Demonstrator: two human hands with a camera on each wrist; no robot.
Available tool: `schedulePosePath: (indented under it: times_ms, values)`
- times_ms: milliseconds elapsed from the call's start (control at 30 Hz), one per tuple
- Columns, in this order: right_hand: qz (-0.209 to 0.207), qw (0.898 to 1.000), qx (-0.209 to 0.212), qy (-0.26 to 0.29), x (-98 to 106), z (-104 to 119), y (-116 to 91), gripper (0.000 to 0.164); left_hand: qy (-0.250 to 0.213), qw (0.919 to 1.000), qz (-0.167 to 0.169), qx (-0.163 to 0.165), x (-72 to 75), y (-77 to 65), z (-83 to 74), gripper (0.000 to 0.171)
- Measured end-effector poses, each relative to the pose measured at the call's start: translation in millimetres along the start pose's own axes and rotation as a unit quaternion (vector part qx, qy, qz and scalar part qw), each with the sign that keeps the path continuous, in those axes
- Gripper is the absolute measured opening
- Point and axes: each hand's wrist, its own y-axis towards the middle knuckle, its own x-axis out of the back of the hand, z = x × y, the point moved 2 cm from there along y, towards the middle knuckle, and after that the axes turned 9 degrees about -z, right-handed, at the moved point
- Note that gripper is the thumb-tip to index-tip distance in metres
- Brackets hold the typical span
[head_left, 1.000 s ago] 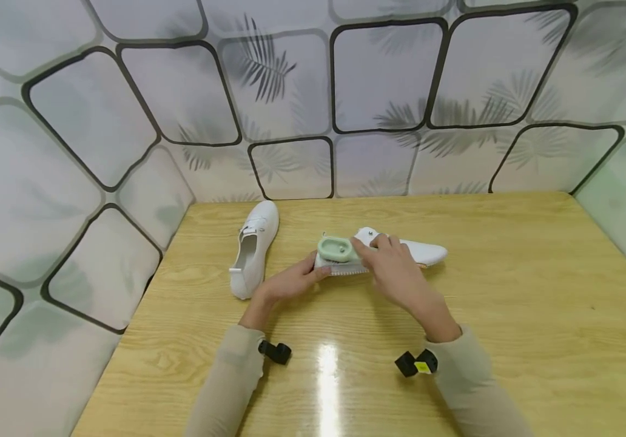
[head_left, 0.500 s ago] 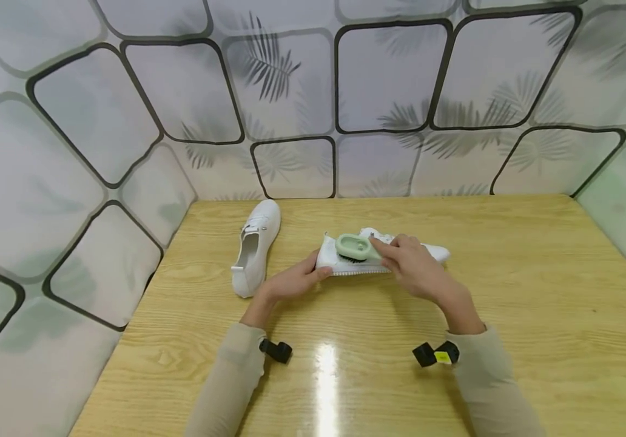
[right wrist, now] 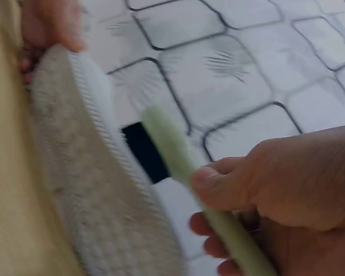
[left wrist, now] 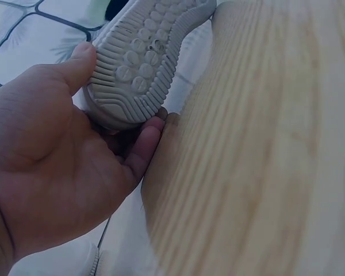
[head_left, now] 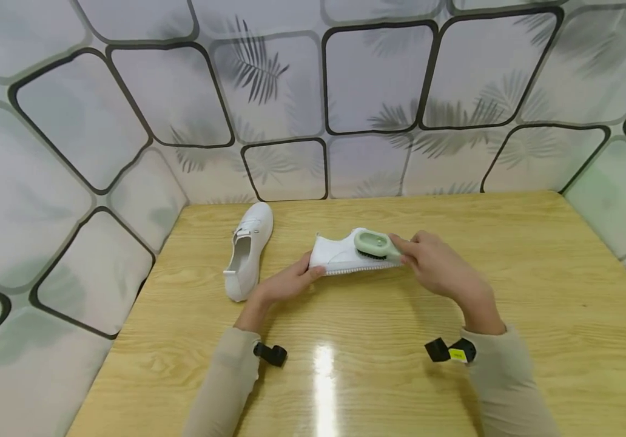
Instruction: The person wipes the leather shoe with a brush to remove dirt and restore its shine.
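Note:
A white shoe (head_left: 336,254) lies on its side on the table, its ridged sole (left wrist: 144,63) turned toward the person. My left hand (head_left: 287,283) grips it by the heel, thumb on the sole's edge and fingers behind the heel. In my right hand (head_left: 444,267) is the handle of a pale green brush (head_left: 376,244) with dark bristles (right wrist: 145,152). The brush head overlaps the shoe's upper near the laces in the head view. In the right wrist view the fingers wrap the handle and the bristles face the upper.
A second white shoe (head_left: 249,252) stands upright to the left, toe toward the back wall. The wooden table (head_left: 537,303) meets a patterned fabric wall (head_left: 367,91) at its far edge. A black wrist camera sits on each sleeve.
The brush and my right hand have moved right along the shoe, from the heel to the laces area. My left hand keeps its grip on the heel.

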Motion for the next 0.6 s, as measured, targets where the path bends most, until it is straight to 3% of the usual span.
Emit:
schedulePosePath:
  times_ms: [133, 233, 467, 600]
  values:
    - [-0.027, 0.999, 0.034, -0.01, -16.0, 9.7, 6.7, 0.048, 0.006, 1.0, -0.004, -0.001, -0.8, 0.0, -0.1, 0.068]
    - [-0.014, 0.999, 0.048, 0.02, -18.5, 12.7, 7.1, 0.048, 0.009, 0.9999, -0.001, -0.006, -0.8, -0.4, 0.2, 0.068]
    - [-0.001, 0.999, -0.041, 0.028, 13.3, -21.3, -9.2, 0.048, 0.009, 0.9999, -0.002, -0.011, -1.1, 0.8, -1.7, 0.069]
    - [-0.016, 0.999, -0.029, -0.006, 4.4, -21.6, -4.6, 0.049, 0.01, 0.9998, -0.001, -0.019, -0.5, -0.3, -1.7, 0.066]
